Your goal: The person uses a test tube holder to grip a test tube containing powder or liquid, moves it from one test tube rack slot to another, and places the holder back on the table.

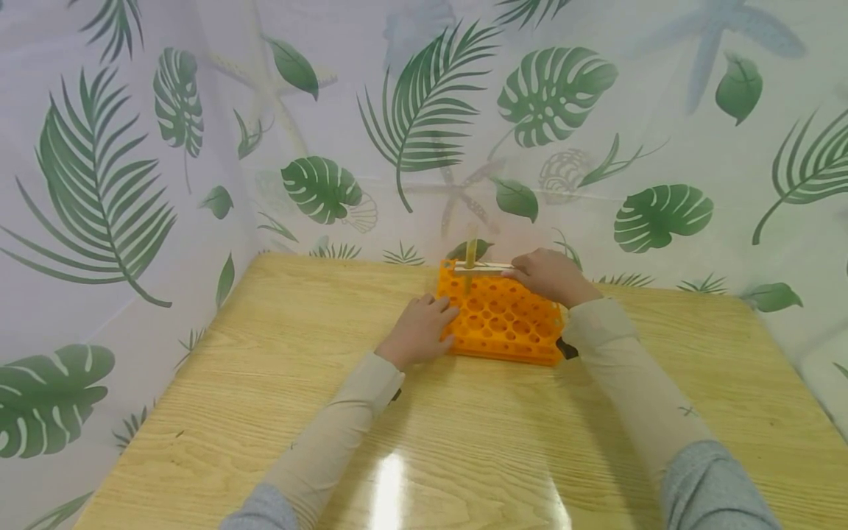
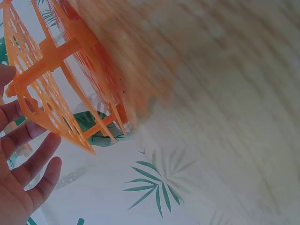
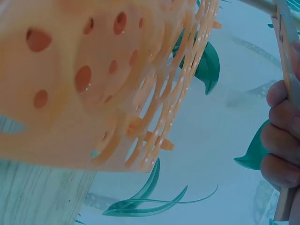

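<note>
An orange test tube rack (image 1: 506,355) with rows of round holes stands on the table. At its left end is my left hand (image 1: 419,331), its fingers bent against the rack's frame; the left wrist view shows fingertips at the end bars of the rack (image 2: 51,54). My right hand (image 1: 551,277) grips a wooden test tube clamp (image 1: 482,269) above the back of the rack. In the clamp's far end, a test tube (image 1: 471,246) with yellowish contents stands upright over the rack's back left corner. Whether its bottom sits in a hole I cannot tell. The right wrist view shows curled fingers around the clamp (image 3: 283,56).
The light wooden table (image 1: 278,368) meets a leaf-patterned wall covering (image 1: 424,191) just behind the rack. A small dark object (image 1: 566,348) shows under the right wrist, beside the rack's right end.
</note>
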`<state>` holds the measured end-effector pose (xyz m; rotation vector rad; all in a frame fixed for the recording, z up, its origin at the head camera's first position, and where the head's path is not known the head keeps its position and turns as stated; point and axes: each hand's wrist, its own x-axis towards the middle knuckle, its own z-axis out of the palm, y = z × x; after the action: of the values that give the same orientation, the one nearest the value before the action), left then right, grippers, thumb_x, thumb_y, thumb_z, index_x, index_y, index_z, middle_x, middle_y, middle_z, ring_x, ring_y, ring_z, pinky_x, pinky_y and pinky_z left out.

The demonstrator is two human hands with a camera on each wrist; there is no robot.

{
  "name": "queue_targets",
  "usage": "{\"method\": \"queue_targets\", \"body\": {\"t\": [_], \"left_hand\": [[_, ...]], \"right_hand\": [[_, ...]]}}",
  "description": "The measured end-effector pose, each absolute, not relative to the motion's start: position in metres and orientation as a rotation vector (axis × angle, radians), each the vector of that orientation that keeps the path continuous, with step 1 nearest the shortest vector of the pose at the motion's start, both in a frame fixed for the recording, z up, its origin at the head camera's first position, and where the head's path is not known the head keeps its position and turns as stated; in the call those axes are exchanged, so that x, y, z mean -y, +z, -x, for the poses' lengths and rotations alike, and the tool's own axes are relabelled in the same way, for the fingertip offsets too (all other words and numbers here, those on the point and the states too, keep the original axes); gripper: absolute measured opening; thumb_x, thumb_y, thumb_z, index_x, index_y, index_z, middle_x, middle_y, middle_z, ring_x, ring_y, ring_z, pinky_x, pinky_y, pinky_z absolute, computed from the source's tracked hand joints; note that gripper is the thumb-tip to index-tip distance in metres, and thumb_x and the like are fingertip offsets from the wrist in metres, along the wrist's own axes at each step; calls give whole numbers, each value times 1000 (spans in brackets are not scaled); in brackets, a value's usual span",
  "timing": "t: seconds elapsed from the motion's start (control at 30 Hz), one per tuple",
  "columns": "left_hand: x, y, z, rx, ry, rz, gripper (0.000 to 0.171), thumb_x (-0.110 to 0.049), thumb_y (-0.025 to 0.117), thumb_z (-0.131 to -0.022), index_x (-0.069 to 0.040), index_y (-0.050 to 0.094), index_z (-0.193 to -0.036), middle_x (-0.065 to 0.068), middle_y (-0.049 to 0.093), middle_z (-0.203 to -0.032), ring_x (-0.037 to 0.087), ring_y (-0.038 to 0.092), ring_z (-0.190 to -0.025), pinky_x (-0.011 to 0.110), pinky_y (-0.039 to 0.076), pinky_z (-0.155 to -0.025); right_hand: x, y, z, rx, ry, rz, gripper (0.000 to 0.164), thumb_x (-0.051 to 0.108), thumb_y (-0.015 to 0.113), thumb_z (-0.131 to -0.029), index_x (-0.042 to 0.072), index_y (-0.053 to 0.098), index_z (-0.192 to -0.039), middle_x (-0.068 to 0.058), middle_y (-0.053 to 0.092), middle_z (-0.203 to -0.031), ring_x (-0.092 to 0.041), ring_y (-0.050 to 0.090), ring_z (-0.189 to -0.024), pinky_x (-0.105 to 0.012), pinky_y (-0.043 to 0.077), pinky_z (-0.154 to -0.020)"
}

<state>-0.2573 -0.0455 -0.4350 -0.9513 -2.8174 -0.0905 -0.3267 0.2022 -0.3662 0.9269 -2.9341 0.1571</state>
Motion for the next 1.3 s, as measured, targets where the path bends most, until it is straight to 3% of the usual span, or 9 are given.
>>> {"method": "queue_targets", "body": {"t": [0.3,0.53,0.8,0.9,1.0,1.13,1.3], "left_hand": [[46,-433,256,2814,-78,955,42,-35,55,-91,-15,54,-128,5,56,-125,25,52,-104,41,43,-92],[45,-433,254,2805,-102,953,36,-33,56,-90,-15,56,-122,2,57,-109,22,50,-93,38,43,-85],[45,-432,254,2840,-94,945,40,-34,54,-92,-15,54,-127,3,56,-119,22,51,-100,39,42,-90],[44,-432,254,2835,-93,950,39,-34,54,-92,-15,54,-126,3,57,-117,23,51,-98,39,43,-89],[45,-433,255,2812,-94,953,38,-34,54,-91,-16,55,-124,3,57,-114,23,50,-97,39,43,-87],[45,-436,256,2780,-84,956,36,-34,55,-91,-16,56,-121,3,56,-109,22,50,-94,37,43,-83],[45,-436,256,2767,-81,960,34,-34,55,-91,-16,56,-120,2,56,-106,22,50,-92,37,43,-82]], "right_hand": [[-206,-361,326,2902,134,-916,41,36,52,-95,14,42,-61,2,33,-53,-12,33,-49,-30,36,-57],[-214,-359,326,2925,126,-897,36,35,52,-94,12,58,-69,1,50,-58,-14,42,-53,-37,45,-67],[-228,-354,323,2940,78,-863,36,36,51,-95,11,54,-69,0,52,-61,-16,46,-56,-39,45,-65],[-234,-354,323,2953,62,-847,36,37,51,-95,8,60,-75,-4,61,-68,-21,55,-63,-42,48,-70],[-240,-354,322,2970,59,-826,37,37,50,-95,6,69,-95,-11,70,-92,-30,65,-83,-49,49,-82],[-247,-353,320,2978,47,-805,41,39,48,-96,6,69,-108,-16,68,-111,-37,63,-100,-52,46,-89],[-255,-351,316,2975,47,-791,44,41,48,-96,5,68,-108,-17,69,-104,-36,64,-93,-52,48,-86]]}}
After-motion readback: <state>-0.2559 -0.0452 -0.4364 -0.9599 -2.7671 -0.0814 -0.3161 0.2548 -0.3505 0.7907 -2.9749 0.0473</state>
